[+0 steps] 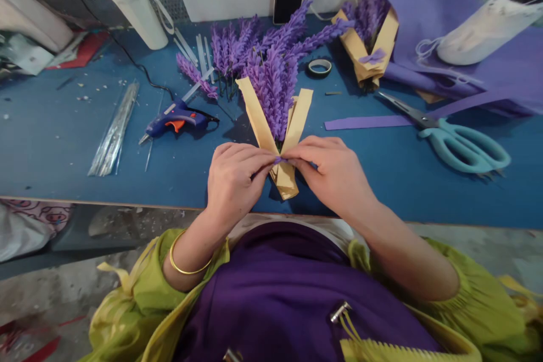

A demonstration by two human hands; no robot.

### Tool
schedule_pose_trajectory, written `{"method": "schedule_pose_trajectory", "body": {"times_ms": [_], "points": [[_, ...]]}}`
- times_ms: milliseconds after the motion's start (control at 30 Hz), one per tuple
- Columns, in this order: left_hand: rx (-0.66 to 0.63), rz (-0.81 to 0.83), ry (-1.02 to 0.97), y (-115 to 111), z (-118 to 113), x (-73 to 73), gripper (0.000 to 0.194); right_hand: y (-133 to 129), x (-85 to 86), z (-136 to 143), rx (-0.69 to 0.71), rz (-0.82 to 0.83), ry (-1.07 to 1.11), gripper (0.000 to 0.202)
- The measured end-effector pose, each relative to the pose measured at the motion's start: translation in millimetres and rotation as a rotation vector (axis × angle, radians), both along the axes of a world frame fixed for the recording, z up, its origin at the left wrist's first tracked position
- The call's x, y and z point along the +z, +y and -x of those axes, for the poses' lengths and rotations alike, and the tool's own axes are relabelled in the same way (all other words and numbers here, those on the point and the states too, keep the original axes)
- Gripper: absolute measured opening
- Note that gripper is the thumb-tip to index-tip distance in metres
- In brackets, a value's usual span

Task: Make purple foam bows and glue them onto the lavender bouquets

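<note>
A bouquet of purple lavender flowers [278, 87] lies in tan paper wrapping [301, 110], its lower end toward me. Around the narrow part of the wrapping sits a small purple ribbon [279, 160]. My left hand [240, 172] pinches the ribbon from the left, thumb and forefinger closed on it. From the right, my right hand [328, 169] pinches it too, fingertips close to those of the left. The ribbon is mostly hidden by my fingers. Loose lavender stems [235, 48] lie just behind the bouquet.
To the left are a blue glue gun [176, 119], a bundle of wires [114, 130] and a white bottle [131, 5]. On the right lie scissors [462, 141], a purple strip [369, 122], a tape roll [319, 68], another wrapped bouquet [369, 39] and a white cone of thread [479, 31].
</note>
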State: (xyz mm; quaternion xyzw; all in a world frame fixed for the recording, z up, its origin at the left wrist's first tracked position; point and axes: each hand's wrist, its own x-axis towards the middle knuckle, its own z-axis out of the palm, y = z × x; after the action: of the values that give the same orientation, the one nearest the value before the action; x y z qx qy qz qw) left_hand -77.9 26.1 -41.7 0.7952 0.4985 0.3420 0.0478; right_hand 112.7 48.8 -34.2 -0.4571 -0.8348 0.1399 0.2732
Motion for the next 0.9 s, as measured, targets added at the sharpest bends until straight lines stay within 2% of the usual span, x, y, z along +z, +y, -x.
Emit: {"method": "schedule_pose_trajectory", "body": {"times_ms": [167, 267, 367, 533, 733, 900], "points": [[0.012, -0.009, -0.012, -2, -1, 1.2, 0.012, -12, -4.1, -9, -0.107, 0.051, 0.132, 0.025], [0.029, -0.023, -0.011, -3, -3, 1.0, 0.011, -18, -4.7, -14, -0.176, -0.096, 0.143, 0.03], [0.033, -0.028, -0.012, -3, -4, 0.9, 0.009, -22, -3.3, -16, -0.091, -0.212, 0.084, 0.039], [0.037, -0.002, -0.045, -4, -3, 2.2, 0.01, -25, -4.6, -16, 0.109, -0.214, 0.01, 0.046], [0.07, 0.058, -0.041, -7, 0, 2.0, 0.015, -23, -9.5, -14, 0.155, -0.241, -0.093, 0.05], [0.083, 0.073, -0.052, -7, 0, -0.6, 0.022, -23, -9.5, -12, 0.176, -0.338, -0.213, 0.046]]}}
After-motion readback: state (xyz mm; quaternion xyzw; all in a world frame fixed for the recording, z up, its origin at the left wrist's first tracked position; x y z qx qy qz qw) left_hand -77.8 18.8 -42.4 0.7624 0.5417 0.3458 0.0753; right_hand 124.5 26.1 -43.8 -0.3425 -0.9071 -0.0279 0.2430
